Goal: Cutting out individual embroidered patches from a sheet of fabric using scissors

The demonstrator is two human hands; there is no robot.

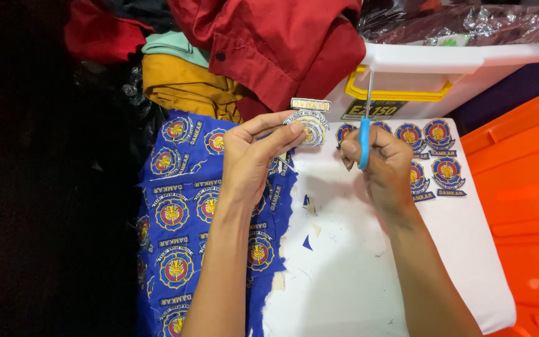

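**Blue cloth, cut badges, a white board**

White and smooth, the flat board (369, 274) carries everything, its surface flecked with threads and small blue fabric scraps (307, 243). Over its left edge drapes a blue woven sheet (182, 237) embroidered with rows of round emblems in yellow and red (the edge is frayed where pieces have been cut away). Beyond the far edge lie a heap of red cloth (269, 43), folded mustard fabric (182, 84) and a white plastic box (444, 68) with a yellow handle. At the far right corner sit finished round patches (435, 159), each with a narrow strip patch under it, laid in neat rows.

The left hand (251, 159) pinches a single cut-out badge (307, 128), stiff and pale on its back side, above the board's far edge, thumb and forefinger closed on its rim. The right hand (382, 165) is clenched round small scissors (365, 125), blue plastic grip in the fist, thin metal blades pointing up and away, just beside the badge without touching it.
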